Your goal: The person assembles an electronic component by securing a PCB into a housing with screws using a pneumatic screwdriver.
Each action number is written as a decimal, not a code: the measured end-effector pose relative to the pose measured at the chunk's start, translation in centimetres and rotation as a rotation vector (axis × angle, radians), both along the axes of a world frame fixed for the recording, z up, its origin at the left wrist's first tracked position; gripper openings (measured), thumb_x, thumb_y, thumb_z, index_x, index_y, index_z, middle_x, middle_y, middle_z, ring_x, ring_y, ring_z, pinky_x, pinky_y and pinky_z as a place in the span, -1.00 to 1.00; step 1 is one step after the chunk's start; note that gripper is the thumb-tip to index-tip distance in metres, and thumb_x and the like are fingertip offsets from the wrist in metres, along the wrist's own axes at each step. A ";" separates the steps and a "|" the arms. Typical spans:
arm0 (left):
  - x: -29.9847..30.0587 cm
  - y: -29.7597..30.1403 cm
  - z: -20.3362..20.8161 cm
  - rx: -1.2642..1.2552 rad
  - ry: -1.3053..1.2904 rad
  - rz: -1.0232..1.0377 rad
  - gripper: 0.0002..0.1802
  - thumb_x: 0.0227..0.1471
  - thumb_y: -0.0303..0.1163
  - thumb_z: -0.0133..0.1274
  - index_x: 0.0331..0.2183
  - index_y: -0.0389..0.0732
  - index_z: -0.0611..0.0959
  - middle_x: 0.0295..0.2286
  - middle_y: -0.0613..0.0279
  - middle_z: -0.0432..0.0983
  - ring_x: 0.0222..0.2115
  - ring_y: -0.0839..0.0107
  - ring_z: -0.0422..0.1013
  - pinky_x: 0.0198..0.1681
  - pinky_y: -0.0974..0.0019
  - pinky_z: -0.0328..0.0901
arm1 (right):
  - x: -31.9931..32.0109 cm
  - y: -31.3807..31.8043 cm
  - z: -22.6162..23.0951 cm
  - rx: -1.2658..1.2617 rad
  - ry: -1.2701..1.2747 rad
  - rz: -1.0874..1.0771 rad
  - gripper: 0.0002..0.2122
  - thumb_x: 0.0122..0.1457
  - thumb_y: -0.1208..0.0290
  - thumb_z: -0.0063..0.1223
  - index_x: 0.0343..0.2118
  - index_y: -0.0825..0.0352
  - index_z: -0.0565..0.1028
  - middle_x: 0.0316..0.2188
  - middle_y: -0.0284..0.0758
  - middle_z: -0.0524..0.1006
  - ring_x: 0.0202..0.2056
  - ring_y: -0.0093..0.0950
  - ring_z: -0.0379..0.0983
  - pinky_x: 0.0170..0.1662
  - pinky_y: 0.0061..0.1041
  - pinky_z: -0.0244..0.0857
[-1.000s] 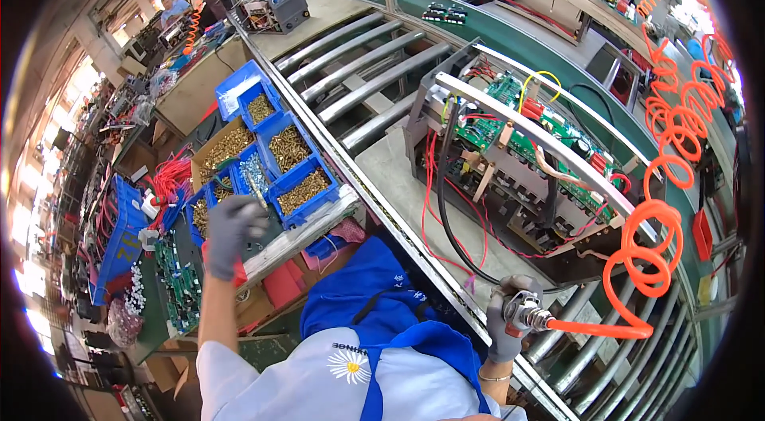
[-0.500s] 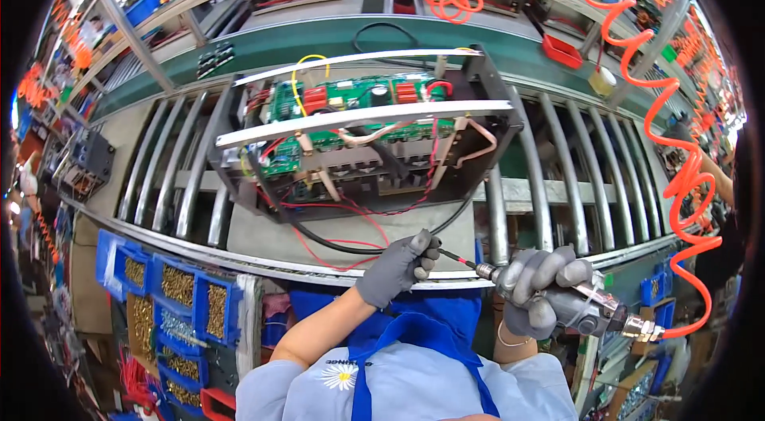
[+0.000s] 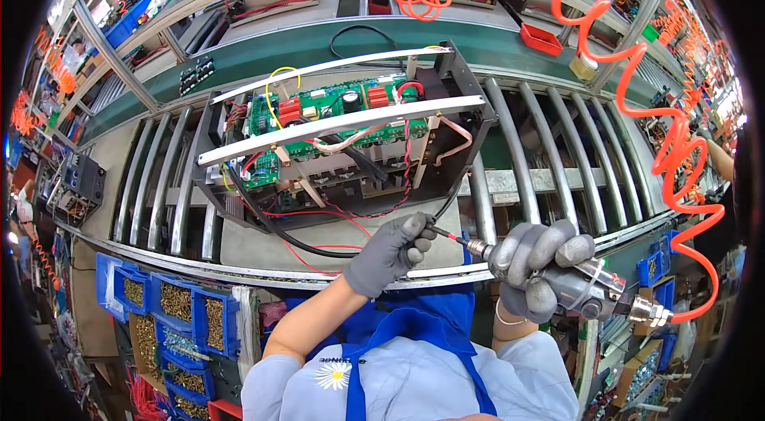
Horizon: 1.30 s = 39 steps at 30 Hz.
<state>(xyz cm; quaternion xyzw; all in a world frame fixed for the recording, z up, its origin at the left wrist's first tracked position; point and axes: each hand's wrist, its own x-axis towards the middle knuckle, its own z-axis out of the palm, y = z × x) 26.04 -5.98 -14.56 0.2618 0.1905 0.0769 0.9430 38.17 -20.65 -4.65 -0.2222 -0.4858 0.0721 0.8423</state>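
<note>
A: What is the person's right hand doing?

B: The right hand, in a grey glove, is wrapped firmly around a black-and-silver powered screwdriver. The tool slants across the front of the body, its working end toward the person's left.

A: And the left?

B: The left hand, also grey-gloved, has its fingers curled in and pinches the far end of the slim dark bit with a red band. I cannot tell whether a screw sits between those fingertips.

A: What feeds the tool?

B: A bright orange coiled hose joins a metal fitting at its rear end.

A: Where are the hands, then?

B: In front of the dark metal chassis with two pale rails, near its lower edge. Inside it lies a green circuit board with red components. A thick black cable loops out in front, passing behind the left hand.

A: What does the chassis stand on?

B: A flat grey panel, between shiny steel rollers on either side.

A: Anything nearby?

B: Blue plastic bins holding small brass-coloured screws, at the person's left.
</note>
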 end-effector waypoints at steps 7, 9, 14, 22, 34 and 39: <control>3.1 1.7 4.7 0.080 -0.111 -0.117 -0.57 0.18 0.01 0.08 -0.23 -0.20 0.55 -0.48 0.39 0.46 -0.57 0.71 0.37 -0.64 0.66 0.19 | 3.0 -0.1 3.5 0.140 -0.114 0.100 -0.52 0.03 0.46 0.36 0.01 0.31 0.40 -0.46 -0.34 0.37 -0.65 -0.55 0.36 -0.52 -0.42 0.35; 3.6 2.4 7.1 0.172 -0.086 -0.155 -0.52 0.16 0.06 0.09 -0.22 -0.21 0.56 -0.47 0.37 0.47 -0.58 0.69 0.38 -0.63 0.65 0.19 | 3.9 0.7 4.8 0.191 -0.146 0.097 -0.58 0.04 0.49 0.24 -0.02 0.31 0.39 -0.49 -0.39 0.29 -0.66 -0.59 0.27 -0.58 -0.51 0.25; 7.5 4.2 12.7 1.296 -0.056 0.155 -0.34 -0.11 0.10 0.31 -0.18 -0.27 0.56 -0.41 0.21 0.52 -0.48 0.39 0.47 -0.48 0.38 0.33 | 7.6 2.8 10.5 0.031 -0.276 -0.066 -0.71 0.14 0.49 -0.05 -0.06 0.42 0.41 -0.43 -0.37 0.37 -0.63 -0.62 0.18 -0.42 -0.50 0.25; 14.7 9.4 15.2 2.365 0.269 -0.191 -0.16 -0.16 0.37 0.13 -0.19 -0.27 0.62 -0.19 -0.12 0.53 -0.11 -0.03 0.48 -0.07 0.04 0.38 | 10.8 9.0 12.6 -0.115 -0.200 -0.344 -0.83 0.07 0.67 0.02 -0.24 0.45 0.47 -0.45 -0.30 0.56 -0.53 -0.65 0.45 -0.49 -0.70 0.28; 15.2 10.4 14.9 2.243 0.164 -0.335 -0.27 -0.13 0.32 0.14 -0.33 -0.25 0.64 -0.38 -0.07 0.58 -0.27 -0.01 0.52 -0.16 0.05 0.37 | 12.2 10.9 13.0 -0.312 -0.427 -0.619 -0.80 0.11 0.56 -0.02 -0.20 0.48 0.49 -0.48 -0.28 0.55 -0.45 -0.50 0.54 -0.24 -0.49 0.47; 15.3 10.5 15.0 2.224 0.197 -0.387 -0.23 -0.15 0.36 0.14 -0.28 -0.23 0.65 -0.31 -0.04 0.58 -0.21 0.01 0.51 -0.11 0.05 0.36 | 10.7 12.5 16.0 -0.570 -0.104 -0.304 -0.76 0.10 0.44 0.04 -0.17 0.39 0.45 -0.59 -0.24 0.50 -0.66 -0.56 0.37 -0.58 -0.58 0.25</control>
